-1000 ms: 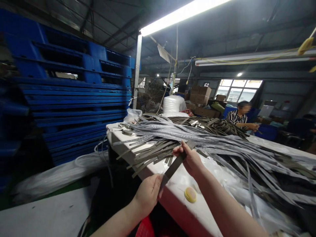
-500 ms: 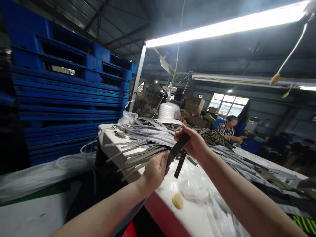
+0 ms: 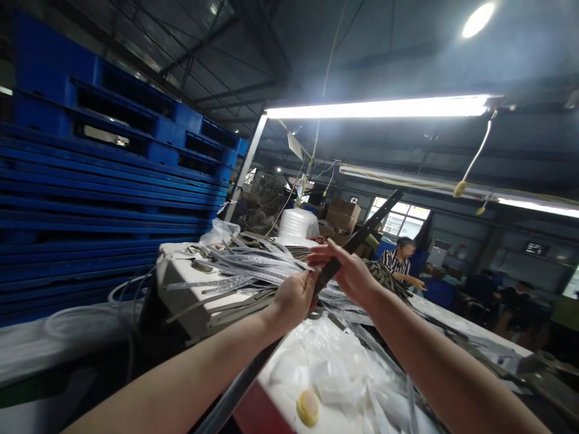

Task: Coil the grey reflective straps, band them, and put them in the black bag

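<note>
A dark belt (image 3: 368, 228) with a row of holes slants up to the right, its tip above my right hand. My left hand (image 3: 296, 295) is closed round the belt, thumb on top. Below my left forearm, a longer dark length of the belt runs down past the table corner. My right hand (image 3: 350, 274) lies against the belt just above the left, fingers stretched out to the left and not wrapped round it. Behind both hands lie a heap of belts in clear plastic sleeves (image 3: 244, 262) and some bare olive belts (image 3: 384, 280).
The white table (image 3: 174, 274) carries crumpled clear plastic (image 3: 328, 355) and a yellow round tape measure (image 3: 308, 407). At the back stands a white plastic roll (image 3: 294, 226). Blue pallets (image 3: 113, 199) are stacked at left. A person in a striped shirt (image 3: 394, 262) sits across the table.
The belt's holed end, which hung down below my right hand, now points up to the right. My right fingers have loosened from their grip and straightened. The head view has shifted slightly.
</note>
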### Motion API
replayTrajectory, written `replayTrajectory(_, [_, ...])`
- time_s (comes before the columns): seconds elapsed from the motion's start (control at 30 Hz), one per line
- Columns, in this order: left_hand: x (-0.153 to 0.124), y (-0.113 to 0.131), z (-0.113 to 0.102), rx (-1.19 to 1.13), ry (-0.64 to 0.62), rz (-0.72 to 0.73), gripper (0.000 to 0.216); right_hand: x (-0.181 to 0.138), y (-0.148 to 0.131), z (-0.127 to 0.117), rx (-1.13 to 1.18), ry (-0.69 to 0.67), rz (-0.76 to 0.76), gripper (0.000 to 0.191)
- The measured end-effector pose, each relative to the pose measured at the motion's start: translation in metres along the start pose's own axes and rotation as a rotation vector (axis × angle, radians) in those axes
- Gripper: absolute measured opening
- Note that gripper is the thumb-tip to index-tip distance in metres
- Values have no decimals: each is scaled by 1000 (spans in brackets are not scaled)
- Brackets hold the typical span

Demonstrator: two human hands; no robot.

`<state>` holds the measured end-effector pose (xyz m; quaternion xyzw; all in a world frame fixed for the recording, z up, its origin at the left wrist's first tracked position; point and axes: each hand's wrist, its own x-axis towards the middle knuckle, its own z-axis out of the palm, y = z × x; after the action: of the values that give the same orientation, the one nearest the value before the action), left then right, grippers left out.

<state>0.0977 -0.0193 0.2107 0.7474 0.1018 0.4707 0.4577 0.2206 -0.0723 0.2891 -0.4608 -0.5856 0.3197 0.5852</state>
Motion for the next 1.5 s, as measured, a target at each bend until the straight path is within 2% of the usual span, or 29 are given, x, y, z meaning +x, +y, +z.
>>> replayTrajectory(0.07, [1, -2, 2, -8, -12, -22, 53, 8, -19, -18, 53, 86, -52, 47])
replayTrajectory(0.13, [7, 3, 4, -56, -13, -25, 53, 13, -33, -27, 32, 70, -56, 52])
replayTrajectory(0.27, [29, 29, 3, -148, -33, 56, 53, 5, -38, -10, -83, -75, 1, 62])
replayTrajectory(0.37, [40, 46, 2, -136, -28, 161, 57, -3, -40, 4, -150, -125, 38, 60])
replayTrajectory(0.43, [41, 50, 3, -133, -33, 176, 55, -3, -50, -1, -140, -52, -15, 54])
replayTrajectory(0.53, [40, 53, 3, -141, -59, 142, 52, 5, -75, -21, -84, 158, -176, 47])
replayTrajectory(0.57, [41, 55, 3, -140, -63, 135, 50, 8, -81, -26, -77, 190, -210, 47])
replayTrajectory(0.63, [46, 62, 3, -140, -55, 138, 48, 9, -88, -26, -96, 165, -216, 49])
replayTrajectory(0.77, [57, 80, 1, -136, -26, 217, 51, -1, -78, 2, -137, -6, -96, 55])
replayTrajectory(0.83, [58, 84, 0, -115, -24, 250, 53, -5, -74, 11, -143, -36, -71, 56])
replayTrajectory(0.9, [56, 82, 0, -99, -23, 236, 53, -4, -77, 8, -127, 67, -117, 50])
replayTrajectory(0.97, [52, 76, 0, -100, -33, 187, 51, 2, -87, -7, -81, 269, -216, 44])
replayTrajectory(1.03, [50, 69, 1, -112, -40, 141, 49, 10, -99, -24, -46, 444, -334, 48])
replayTrajectory(1.1, [50, 64, 3, -116, -53, 117, 50, 15, -106, -37, -87, 505, -420, 52])
replayTrajectory(1.23, [55, 66, 7, -131, -53, 107, 50, 18, -100, -39, -294, 465, -471, 38])
replayTrajectory(1.3, [57, 69, 8, -149, -45, 106, 49, 17, -92, -34, -360, 442, -476, 38])
replayTrajectory(1.5, [59, 69, 6, -169, -2, 81, 43, 15, -80, -21, -277, 336, -396, 46])
